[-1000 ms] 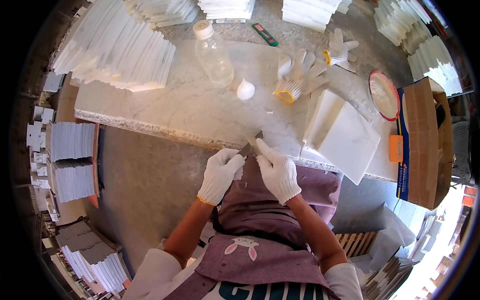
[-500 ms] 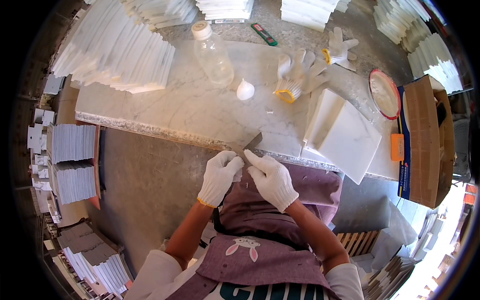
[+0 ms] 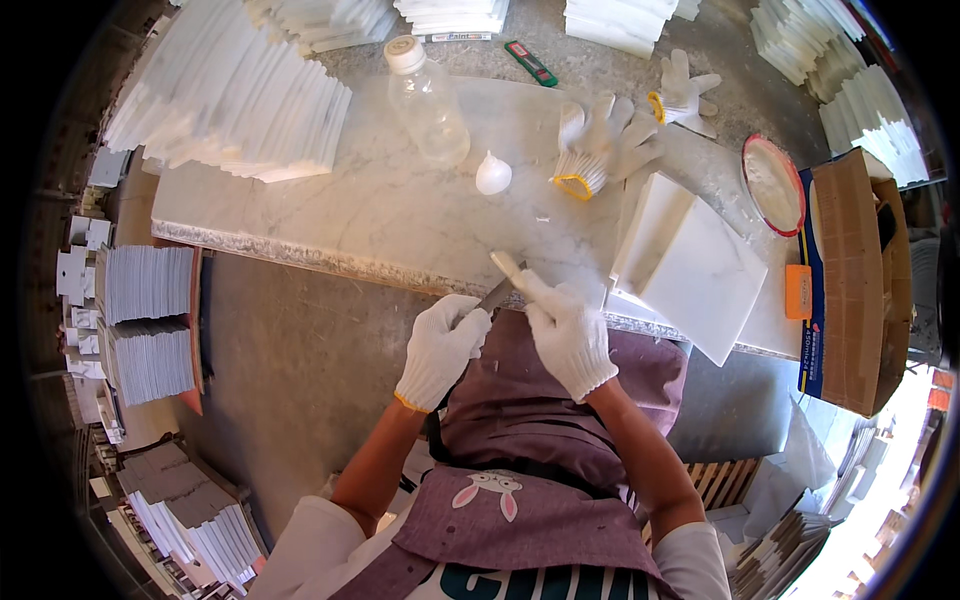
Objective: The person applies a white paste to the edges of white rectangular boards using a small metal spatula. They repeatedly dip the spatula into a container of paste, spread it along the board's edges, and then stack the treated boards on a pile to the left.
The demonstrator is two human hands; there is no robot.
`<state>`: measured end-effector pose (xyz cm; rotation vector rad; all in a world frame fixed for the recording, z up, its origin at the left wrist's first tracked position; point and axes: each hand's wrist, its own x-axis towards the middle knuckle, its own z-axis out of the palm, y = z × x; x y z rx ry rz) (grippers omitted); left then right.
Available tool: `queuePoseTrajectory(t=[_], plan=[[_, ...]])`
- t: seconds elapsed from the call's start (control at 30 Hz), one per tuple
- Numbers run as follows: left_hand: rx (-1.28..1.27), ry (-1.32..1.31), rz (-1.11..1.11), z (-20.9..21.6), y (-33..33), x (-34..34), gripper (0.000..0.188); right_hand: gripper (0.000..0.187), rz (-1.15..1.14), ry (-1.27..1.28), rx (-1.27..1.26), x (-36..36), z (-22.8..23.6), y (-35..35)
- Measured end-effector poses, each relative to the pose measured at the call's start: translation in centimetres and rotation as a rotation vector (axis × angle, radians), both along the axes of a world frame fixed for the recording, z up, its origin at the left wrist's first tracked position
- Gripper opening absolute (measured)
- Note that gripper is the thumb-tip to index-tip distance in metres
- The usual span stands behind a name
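Both my hands wear white knitted gloves above the near edge of the marble slab (image 3: pixel 330 220). My left hand (image 3: pixel 440 345) is closed, holding a flat grey scraper blade (image 3: pixel 496 296) that slants up to the right; any handle is hidden in the glove. My right hand (image 3: pixel 570 338) is close beside it, fingers curled and a long, pale, slender shape reaching over the blade's far end. Whether that shape is an extended finger or a second tool, I cannot tell. A small white pointed lump (image 3: pixel 493 174) sits on the slab beyond my hands.
A clear bottle (image 3: pixel 428 110), spare gloves (image 3: pixel 597 145), white tiles (image 3: pixel 700 270) and a red-rimmed round lid (image 3: pixel 773 185) lie on the bench. At right stand an orange block (image 3: pixel 797 292) and a cardboard box (image 3: pixel 850 290). Stacked white slabs (image 3: pixel 230 95) line the far left.
My right hand has moved up and to the right, away from my left. The two blades seen spread apart earlier no longer show separately. My left hand has shifted slightly.
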<state>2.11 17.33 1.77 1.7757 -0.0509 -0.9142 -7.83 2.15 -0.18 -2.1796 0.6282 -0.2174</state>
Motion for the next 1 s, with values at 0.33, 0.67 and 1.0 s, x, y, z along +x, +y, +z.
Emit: queuePoseTrajectory(t=[0.33,0.67,1.0], plan=[[-0.001,-0.011,-0.028,0.0,-0.1,0.2,0.024,0.036,0.053,-0.123,0.086,-0.4,0.3,1.8],[-0.031,0.081,0.036,0.0,0.2,0.1,0.026,0.038,0.032,-0.128,0.207,-0.9,-0.2,4.0],[-0.074,0.165,0.089,0.0,0.2,0.3,0.025,0.040,-0.007,-0.138,0.171,-0.9,-0.4,3.7]])
